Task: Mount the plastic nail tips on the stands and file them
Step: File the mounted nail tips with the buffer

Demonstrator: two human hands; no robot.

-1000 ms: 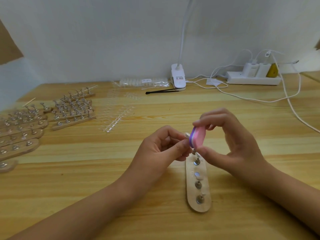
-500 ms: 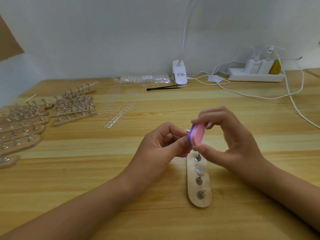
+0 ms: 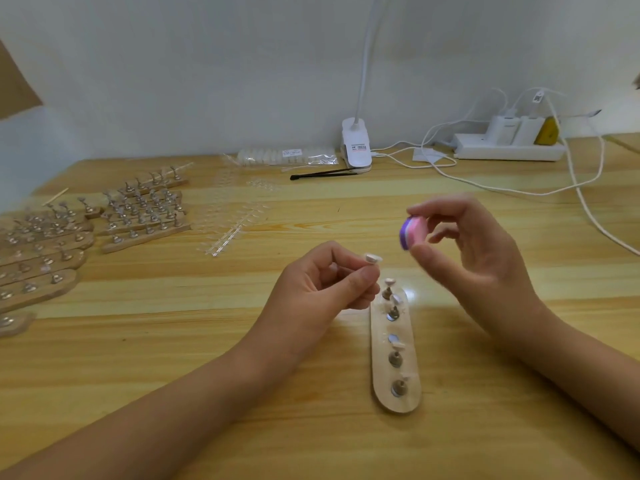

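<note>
Nail tip [image 3: 373, 258] sticks up from left hand [image 3: 322, 289] pinch, just above wooden base [image 3: 381, 372]. Right hand [image 3: 474, 258] pinches pink-purple buffer block [image 3: 412, 232], apart from tip. Best: brace hands, light strokes along edge. Base holds four stands, one socket empty. Clear bag [image 3: 287, 155] at back holds more tips.

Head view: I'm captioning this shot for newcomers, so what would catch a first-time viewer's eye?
The two hands at centre draw the eye: the right hand pinches a pink-and-purple file block, and the left hand pinches a pale nail tip beside it. Just below them on the table lies a wooden strip carrying four small stands, with one socket bare. At far left sits a crowd of similar strips.
</note>
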